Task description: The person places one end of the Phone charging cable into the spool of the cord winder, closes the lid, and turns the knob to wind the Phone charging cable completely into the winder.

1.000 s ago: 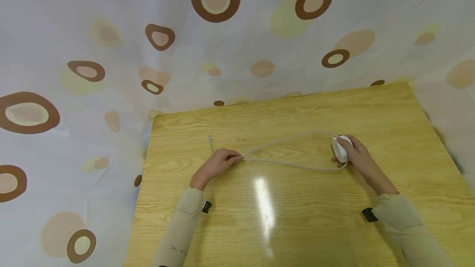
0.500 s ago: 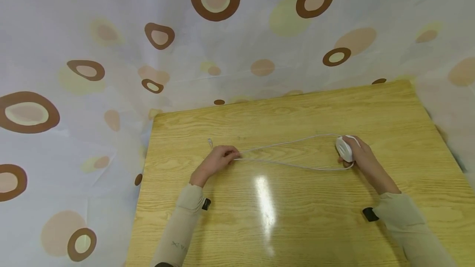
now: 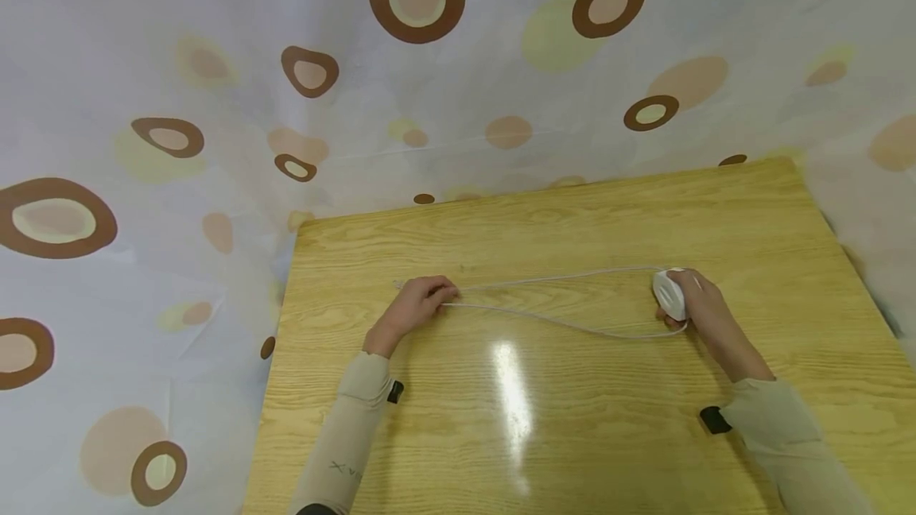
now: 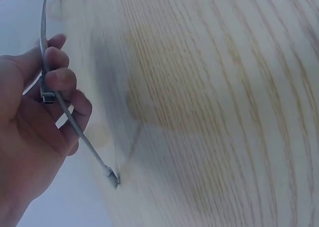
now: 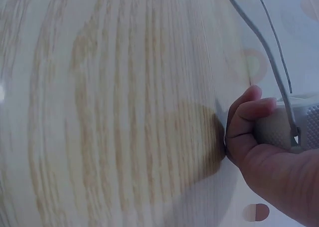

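Stretching the doubled cable (image 3: 501, 310) over the table (image 3: 608, 404) looks like the step in hand. To do it well: pull both strands evenly, since the near one sags in a curve and the far one runs nearly straight; pinch them firmly so neither slips; steady the block (image 3: 669, 295) so tension doesn't bend the cable sharply where they meet. Watch the small plug (image 4: 48, 97), it could snag on fingers. Left hand (image 3: 415, 304) pinches the cable with curled fingers; small plug sticks out by them, tail plug (image 4: 113, 178) hangs past the hand on a short length. Right hand (image 3: 708, 312) grips the block, fingers curled round its side. Cable sits mainly between the hands: strands come close together at the left hand, spread apart midway, and reach the block in the right. Right wrist view has one strand coming down across the block's face, the thinner-looking one dropping behind it; can't tell if cable is fixed to the block or only loops round it
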